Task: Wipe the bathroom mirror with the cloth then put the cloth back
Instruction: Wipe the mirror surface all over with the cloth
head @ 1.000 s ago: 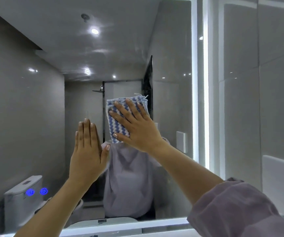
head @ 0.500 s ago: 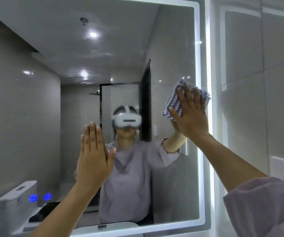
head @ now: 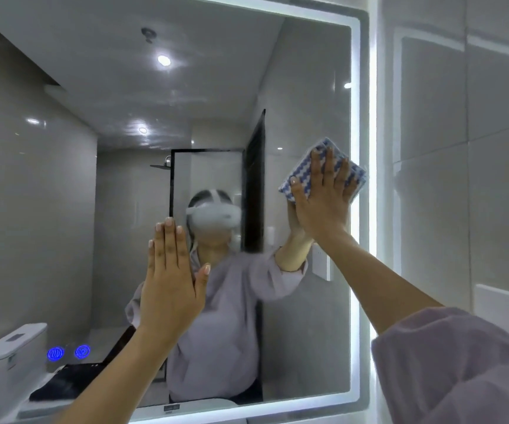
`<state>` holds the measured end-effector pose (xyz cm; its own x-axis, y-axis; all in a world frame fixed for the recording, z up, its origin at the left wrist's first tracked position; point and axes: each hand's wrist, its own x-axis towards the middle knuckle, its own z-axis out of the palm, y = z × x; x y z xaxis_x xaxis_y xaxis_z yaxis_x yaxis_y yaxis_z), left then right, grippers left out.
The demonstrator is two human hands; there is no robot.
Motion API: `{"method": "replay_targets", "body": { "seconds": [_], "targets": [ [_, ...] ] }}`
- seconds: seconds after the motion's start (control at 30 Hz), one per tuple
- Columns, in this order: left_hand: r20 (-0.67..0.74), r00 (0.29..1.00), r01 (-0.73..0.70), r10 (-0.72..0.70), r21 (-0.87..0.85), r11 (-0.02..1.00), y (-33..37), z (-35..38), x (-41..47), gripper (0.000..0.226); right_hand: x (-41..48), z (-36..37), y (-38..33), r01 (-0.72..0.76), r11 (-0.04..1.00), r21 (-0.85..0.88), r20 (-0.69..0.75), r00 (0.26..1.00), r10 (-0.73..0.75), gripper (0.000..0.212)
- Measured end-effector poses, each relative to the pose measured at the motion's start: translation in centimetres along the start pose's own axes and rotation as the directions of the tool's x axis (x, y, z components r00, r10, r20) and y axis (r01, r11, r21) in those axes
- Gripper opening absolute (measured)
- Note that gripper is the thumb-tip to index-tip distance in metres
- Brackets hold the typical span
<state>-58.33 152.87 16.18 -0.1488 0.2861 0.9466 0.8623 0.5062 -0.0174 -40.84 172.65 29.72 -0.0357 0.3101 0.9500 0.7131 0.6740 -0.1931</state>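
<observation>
Holds the left hand (head: 170,286) up, palm forward, fingers straight and together, thumb angled out. Keeps the right hand (head: 323,206) higher and further right, palm forward too, fingers straight and slightly spread.

Right sleeve (head: 455,362): loose mauve-grey fabric, pushed up the arm. Both forearms (head: 378,280) bare. Reflection shows a white headset (head: 213,216).
</observation>
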Motion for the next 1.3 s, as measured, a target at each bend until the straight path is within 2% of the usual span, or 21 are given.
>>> {"method": "replay_targets", "body": {
  "seconds": [0.2,0.43,0.7,0.9,1.07,1.17,1.3],
  "targets": [
    [0.021,1.0,0.008,-0.008,-0.003,1.0,0.2,-0.3,-0.1,0.077,1.2,-1.6,-7.3,0.203,0.978,0.034,0.028,0.978,-0.204,0.076],
    [0.013,1.0,0.023,-0.023,0.015,1.0,0.1,0.1,-0.1,0.079,0.6,-1.4,-16.4,0.461,0.887,0.021,0.018,0.887,-0.461,0.079],
    [-0.011,1.0,0.006,-0.006,0.025,1.0,-0.1,0.3,-0.1,0.077,2.7,-1.9,-13.7,0.575,0.817,-0.038,0.004,0.818,-0.576,0.071],
    [-0.017,1.0,0.005,-0.005,0.013,1.0,-0.2,0.4,-0.1,0.078,6.9,-2.6,-6.7,0.419,0.908,-0.005,-0.011,0.908,-0.419,0.069],
    [-0.009,1.0,0.017,-0.016,0.009,1.0,-0.1,0.3,0.0,0.078,8.4,-2.6,-0.1,0.186,0.982,0.034,-0.015,0.982,-0.186,0.073],
    [0.006,1.0,0.021,-0.021,0.01,1.0,0.0,0.2,-0.1,0.078,8.5,-2.7,2.0,0.104,0.993,0.046,-0.008,0.995,-0.104,0.073],
    [0.017,1.0,0.015,-0.015,0.007,1.0,0.0,0.0,-0.1,0.079,8.2,-2.9,1.5,0.085,0.996,0.035,-0.016,0.996,-0.085,0.069]
  ]
}}
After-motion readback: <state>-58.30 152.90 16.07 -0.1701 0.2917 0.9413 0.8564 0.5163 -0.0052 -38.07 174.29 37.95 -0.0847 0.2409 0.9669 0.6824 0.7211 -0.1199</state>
